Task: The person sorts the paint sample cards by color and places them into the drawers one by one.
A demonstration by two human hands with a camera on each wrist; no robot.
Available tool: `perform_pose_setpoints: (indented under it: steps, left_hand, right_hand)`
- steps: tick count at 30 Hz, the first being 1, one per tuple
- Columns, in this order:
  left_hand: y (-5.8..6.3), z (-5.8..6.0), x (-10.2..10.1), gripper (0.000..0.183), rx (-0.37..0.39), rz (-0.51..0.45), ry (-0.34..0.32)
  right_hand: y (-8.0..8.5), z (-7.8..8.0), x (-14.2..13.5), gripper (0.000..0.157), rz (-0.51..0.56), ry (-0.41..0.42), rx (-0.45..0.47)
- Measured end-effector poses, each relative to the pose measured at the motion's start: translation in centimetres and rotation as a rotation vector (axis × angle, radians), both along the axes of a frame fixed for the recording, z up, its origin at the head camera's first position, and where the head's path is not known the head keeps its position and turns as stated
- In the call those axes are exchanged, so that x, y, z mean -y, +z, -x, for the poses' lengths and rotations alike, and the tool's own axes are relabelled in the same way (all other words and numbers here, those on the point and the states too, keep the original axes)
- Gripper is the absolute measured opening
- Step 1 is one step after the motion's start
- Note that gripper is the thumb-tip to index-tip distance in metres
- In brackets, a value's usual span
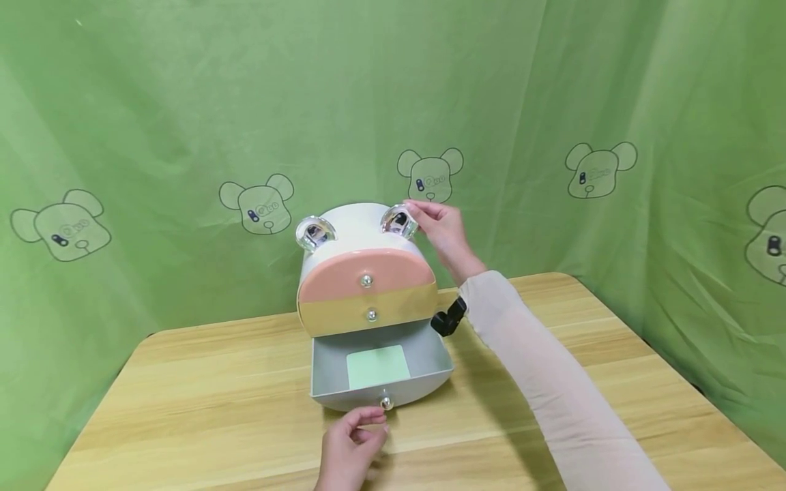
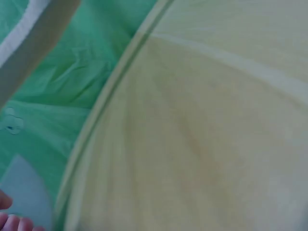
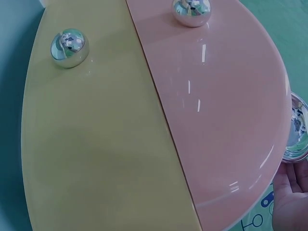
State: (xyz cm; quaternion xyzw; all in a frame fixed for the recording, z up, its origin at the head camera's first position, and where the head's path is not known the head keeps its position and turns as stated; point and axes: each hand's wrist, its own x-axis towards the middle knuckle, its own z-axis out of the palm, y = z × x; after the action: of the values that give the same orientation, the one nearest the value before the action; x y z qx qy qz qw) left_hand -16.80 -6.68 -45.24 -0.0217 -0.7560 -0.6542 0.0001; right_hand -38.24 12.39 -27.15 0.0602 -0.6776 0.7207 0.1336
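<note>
A small frog-shaped drawer box with a white body stands on the table, two shiny silver eyes on top. Its pink drawer and yellow drawer are closed; the grey bottom drawer is pulled out, with a pale green rectangle on its floor. My right hand grips the outer side of the right silver eye, which also shows in the right wrist view. Just below the grey drawer's round knob, my left hand has loosely bent fingers and holds nothing; contact with the knob is unclear.
The wood-grain table reaches back to a green curtain printed with bear heads. A black wrist device on the right sleeve hangs close to the box's right side. The left silver eye sticks up from the box.
</note>
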Motion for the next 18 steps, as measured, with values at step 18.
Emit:
perform_pose_setpoints:
  steps: [18]
  left_hand:
    - [-2.0, 1.3, -3.8, 0.037, -0.126, -0.147, 0.297]
  right_hand:
    - [0.0, 0.0, 0.2, 0.028, 0.002, -0.008, -0.007]
